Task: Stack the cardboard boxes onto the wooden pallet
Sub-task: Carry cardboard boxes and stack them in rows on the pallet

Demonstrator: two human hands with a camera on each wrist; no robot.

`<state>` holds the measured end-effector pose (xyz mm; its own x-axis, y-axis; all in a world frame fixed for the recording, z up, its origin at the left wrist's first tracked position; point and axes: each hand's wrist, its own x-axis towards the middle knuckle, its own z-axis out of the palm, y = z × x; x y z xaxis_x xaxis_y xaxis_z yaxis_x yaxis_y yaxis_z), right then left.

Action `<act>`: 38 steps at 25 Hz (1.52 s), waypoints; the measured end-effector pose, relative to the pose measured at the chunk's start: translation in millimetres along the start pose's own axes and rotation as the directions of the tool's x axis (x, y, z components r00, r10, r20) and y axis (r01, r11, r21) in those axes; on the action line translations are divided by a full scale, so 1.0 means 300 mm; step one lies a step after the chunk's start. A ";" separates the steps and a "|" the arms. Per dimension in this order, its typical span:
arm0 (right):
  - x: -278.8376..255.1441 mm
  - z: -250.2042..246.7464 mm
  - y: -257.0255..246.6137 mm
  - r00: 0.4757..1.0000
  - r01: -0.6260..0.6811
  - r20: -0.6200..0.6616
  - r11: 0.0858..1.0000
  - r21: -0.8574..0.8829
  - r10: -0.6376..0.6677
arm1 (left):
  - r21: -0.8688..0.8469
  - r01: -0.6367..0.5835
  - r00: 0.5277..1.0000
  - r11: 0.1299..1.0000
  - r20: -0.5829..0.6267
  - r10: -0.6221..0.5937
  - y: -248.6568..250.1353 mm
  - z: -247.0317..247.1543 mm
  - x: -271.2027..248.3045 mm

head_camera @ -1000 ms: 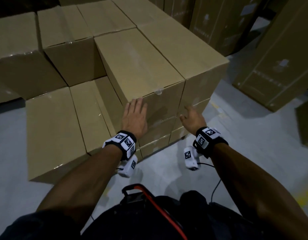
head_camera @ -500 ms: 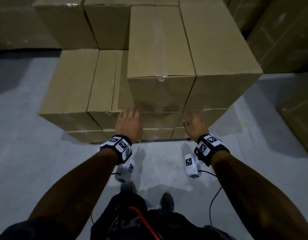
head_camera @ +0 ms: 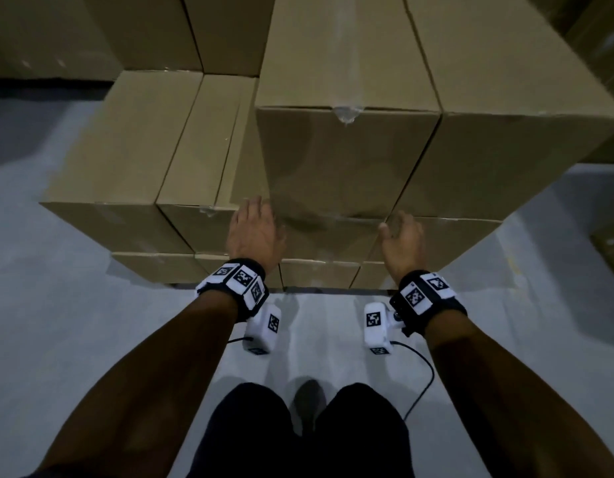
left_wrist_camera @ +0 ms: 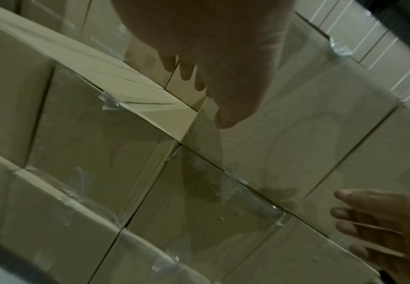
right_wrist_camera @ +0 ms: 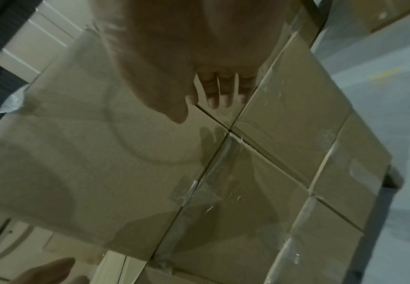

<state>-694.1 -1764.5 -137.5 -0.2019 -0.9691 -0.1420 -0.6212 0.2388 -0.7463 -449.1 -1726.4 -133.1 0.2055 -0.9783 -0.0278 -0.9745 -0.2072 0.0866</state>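
Note:
A stack of taped cardboard boxes fills the head view. The tall front box (head_camera: 343, 160) stands on a lower row, with a second tall box (head_camera: 505, 160) tight against its right side. My left hand (head_camera: 253, 229) is open, fingers straight, at the tall box's lower left corner. My right hand (head_camera: 400, 236) is open at its lower right corner. The left wrist view shows my left hand (left_wrist_camera: 211, 57) just off the cardboard, holding nothing. The right wrist view shows my right hand (right_wrist_camera: 187, 57) the same way. Only a dark gap (head_camera: 229, 288) shows under the bottom row.
Two lower boxes (head_camera: 133, 150) sit left of the tall one, with more boxes (head_camera: 143, 29) behind. Further stacks (head_camera: 602, 46) stand at the right. Grey concrete floor (head_camera: 57, 339) lies around my legs (head_camera: 298, 436). Camera cables hang from both wrists.
My view has swung square to the stack. Both hands have come down from the tall box's front face to its lower corners. The box has not moved.

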 end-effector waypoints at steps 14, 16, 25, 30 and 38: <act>0.358 0.504 0.346 0.709 0.561 -0.665 0.761 0.327 -0.236 | -0.286 -0.147 0.655 0.947 -0.745 -0.123 -0.012 0.584 0.320; 0.375 0.509 0.339 0.683 0.584 -0.702 0.729 0.357 -0.203 | -0.273 -0.161 0.627 0.948 -0.770 -0.116 -0.018 0.593 0.331; 0.378 0.480 0.277 0.708 0.517 -0.700 0.743 0.425 -0.092 | -0.361 -0.215 0.638 0.908 -0.756 -0.149 -0.023 0.556 0.308; 0.371 0.477 0.271 0.704 0.510 -0.706 0.744 0.432 -0.073 | -0.400 -0.217 0.648 0.890 -0.742 -0.175 -0.019 0.545 0.304; 0.393 0.487 0.271 0.706 0.521 -0.704 0.731 0.441 -0.078 | -0.485 -0.178 0.675 0.856 -0.693 -0.252 -0.023 0.533 0.312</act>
<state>-657.8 -1868.5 -309.8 -0.6272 -0.6585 0.4159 -0.2251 -0.3580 -0.9062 -437.5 -1815.0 -295.5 0.4474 -0.6150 0.6494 -0.8270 -0.0079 0.5622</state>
